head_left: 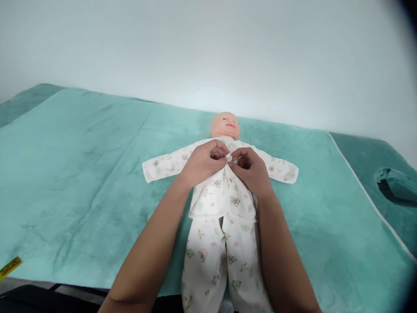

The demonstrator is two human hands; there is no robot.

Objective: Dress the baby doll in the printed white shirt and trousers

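A baby doll (224,124) lies on its back, dressed in a white patterned baby shirt (208,198) and matching trousers (208,256). My left hand (206,161) pinches one front edge of the shirt at the chest. Opposite it, my right hand (249,167) pinches the other front edge, fingertips almost meeting the left ones. A small fold of cloth stands up between them; whether a button or snap is there I cannot tell. Below my hands the shirt front hangs together down to the hem. Both sleeves stretch out sideways, with no doll hands showing at the cuffs.
A green plush cloth (81,174) covers the table beneath the doll. At the right edge lies a clear plastic item with a black band (395,189). A yellow and black tag (10,267) is at the lower left. Behind the table rises a white wall (195,52).
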